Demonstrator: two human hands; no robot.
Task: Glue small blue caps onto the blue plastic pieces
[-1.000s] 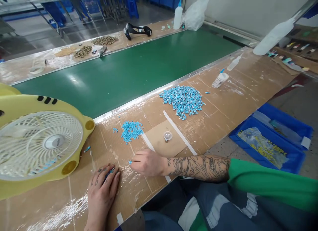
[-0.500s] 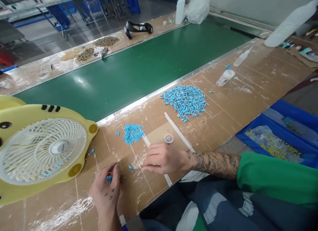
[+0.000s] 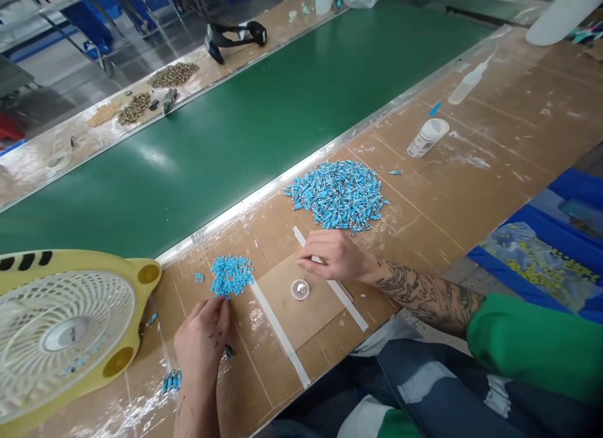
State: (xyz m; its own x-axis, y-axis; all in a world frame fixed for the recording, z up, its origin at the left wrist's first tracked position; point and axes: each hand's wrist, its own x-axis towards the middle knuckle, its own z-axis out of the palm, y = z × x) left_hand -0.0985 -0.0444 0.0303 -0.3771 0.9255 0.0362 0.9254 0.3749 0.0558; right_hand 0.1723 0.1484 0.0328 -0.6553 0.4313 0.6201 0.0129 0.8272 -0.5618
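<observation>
Small blue parts on a brown-covered bench (image 3: 414, 212), with both hands at work. The larger heap of blue pieces (image 3: 339, 196), at the centre of the frame and slightly above, consists of slender elongated bodies with silvery bits showing among them, lying in all directions; a single piece (image 3: 396, 172) lies apart at its right. The smaller heap of blue discs (image 3: 230, 274), left of centre, is made of tiny rounded parts spread in a loose layer. A shallow clear cup (image 3: 300, 290) stands near the middle of the frame on a brown sheet (image 3: 306, 322) between two white strips.

The left hand (image 3: 202, 331), lower left of centre, has its fingertips at the near edge of the discs; a group of blue pieces (image 3: 171, 381) lies just left of its wrist. The right hand (image 3: 334, 256) is just above and right of the cup, below the larger heap, with its fingers bent and pointing left. For both hands, how closely finger and thumb meet, and whether they hold anything, cannot be told.
</observation>
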